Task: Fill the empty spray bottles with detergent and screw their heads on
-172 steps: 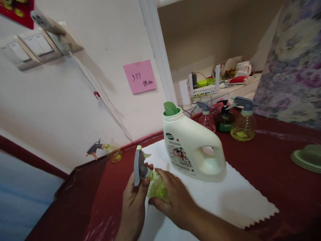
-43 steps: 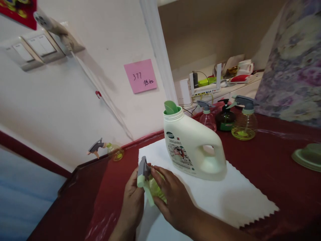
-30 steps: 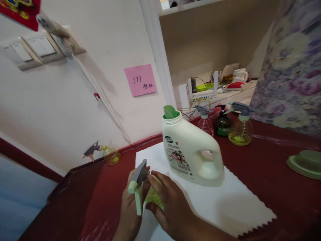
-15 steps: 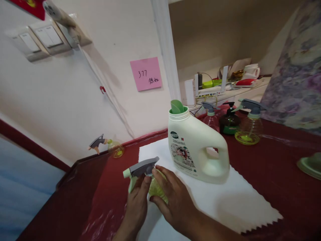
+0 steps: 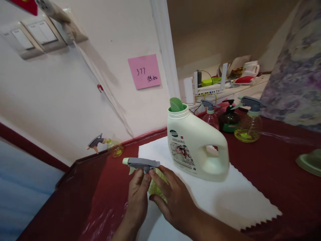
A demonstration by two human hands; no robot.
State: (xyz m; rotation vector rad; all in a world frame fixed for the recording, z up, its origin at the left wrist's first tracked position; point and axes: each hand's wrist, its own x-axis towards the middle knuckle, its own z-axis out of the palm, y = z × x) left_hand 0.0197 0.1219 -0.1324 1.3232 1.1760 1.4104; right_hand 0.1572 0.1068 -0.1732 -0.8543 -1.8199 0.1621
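A small spray bottle is between my hands, with a grey spray head whose pale green nozzle points left. Its yellow-green see-through body shows partly between my fingers. My left hand closes around the neck and collar just under the spray head, its thumb on the front. Fingers of my right hand wrap the body and reach up to the collar. Right behind stands a large pale green detergent jug, uncapped, with a green scoop-shaped piece in its mouth.
White paper lies under the jug on the dark red table. Another spray bottle is near the wall at left. At the right back stand a clear spray bottle, a dark pump bottle and a pinkish spray bottle.
The spray head has gone from slanting up at its right end to nearly level. Both hands keep their hold on the bottle. The view has shifted slightly.
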